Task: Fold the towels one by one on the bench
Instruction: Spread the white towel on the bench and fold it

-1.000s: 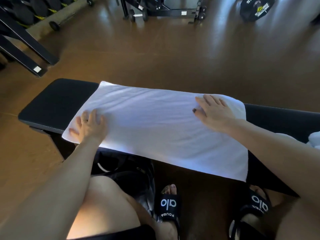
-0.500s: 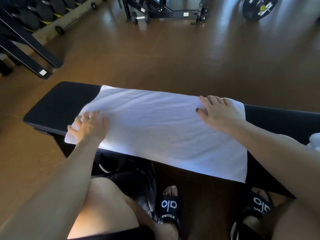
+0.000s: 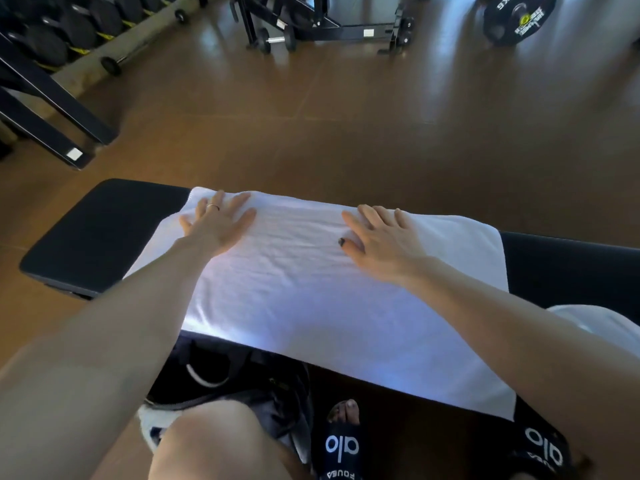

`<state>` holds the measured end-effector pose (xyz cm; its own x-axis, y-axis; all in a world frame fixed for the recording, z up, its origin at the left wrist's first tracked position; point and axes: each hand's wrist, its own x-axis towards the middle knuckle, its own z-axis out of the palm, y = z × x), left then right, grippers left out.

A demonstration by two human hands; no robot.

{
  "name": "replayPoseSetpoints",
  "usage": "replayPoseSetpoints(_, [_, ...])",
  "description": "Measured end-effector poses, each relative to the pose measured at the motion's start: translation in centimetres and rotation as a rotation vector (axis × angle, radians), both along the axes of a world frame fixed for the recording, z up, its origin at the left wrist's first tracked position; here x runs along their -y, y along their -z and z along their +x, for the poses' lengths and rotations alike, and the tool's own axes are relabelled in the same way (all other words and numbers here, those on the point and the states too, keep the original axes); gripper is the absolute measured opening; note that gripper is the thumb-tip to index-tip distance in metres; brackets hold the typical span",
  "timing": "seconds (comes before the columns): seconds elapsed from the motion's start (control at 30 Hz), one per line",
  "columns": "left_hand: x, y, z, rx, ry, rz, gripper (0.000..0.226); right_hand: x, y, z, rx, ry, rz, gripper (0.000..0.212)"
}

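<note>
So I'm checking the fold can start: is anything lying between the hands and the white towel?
Nothing visible: left hand and right hand both rest flat on the white towel spread over the black padded bench.

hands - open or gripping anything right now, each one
Left hand: open, fingers spread flat on the towel, holding nothing.
Right hand: open, flat on the towel, holding nothing.

Second white towel (image 3: 602, 322) at right edge, mostly hidden behind forearm; weight plate (image 3: 519, 19) cropped upper right.
</note>
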<state>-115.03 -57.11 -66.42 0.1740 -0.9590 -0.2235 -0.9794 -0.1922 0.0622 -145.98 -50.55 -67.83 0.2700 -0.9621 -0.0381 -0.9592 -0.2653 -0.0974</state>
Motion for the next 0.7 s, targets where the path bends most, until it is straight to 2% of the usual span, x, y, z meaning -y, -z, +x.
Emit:
replayPoseSetpoints(0.07, [1.1, -0.1, 1.0, -0.001, -0.018, -0.091, 0.051, 0.0, 0.4, -0.2, -0.022, -0.002, -0.029, 0.074])
replayPoseSetpoints(0.23, [2.6, -0.5, 1.8, -0.098, -0.055, -0.083, 0.049, -0.2, 0.8, -0.2, -0.035, -0.017, -0.064, 0.073])
replayPoseSetpoints(0.4, [3.9, -0.3, 4.6, -0.189, -0.057, -0.166, 0.042, -1.1, 1.1, 0.3, -0.004, -0.045, -0.033, 0.078])
replayPoseSetpoints(0.7, [6.9, -1.7, 5.9, 0.017, -0.124, -0.201, 0.027, -1.2, 1.1, 0.3, 0.022, -0.048, -0.017, 0.078])
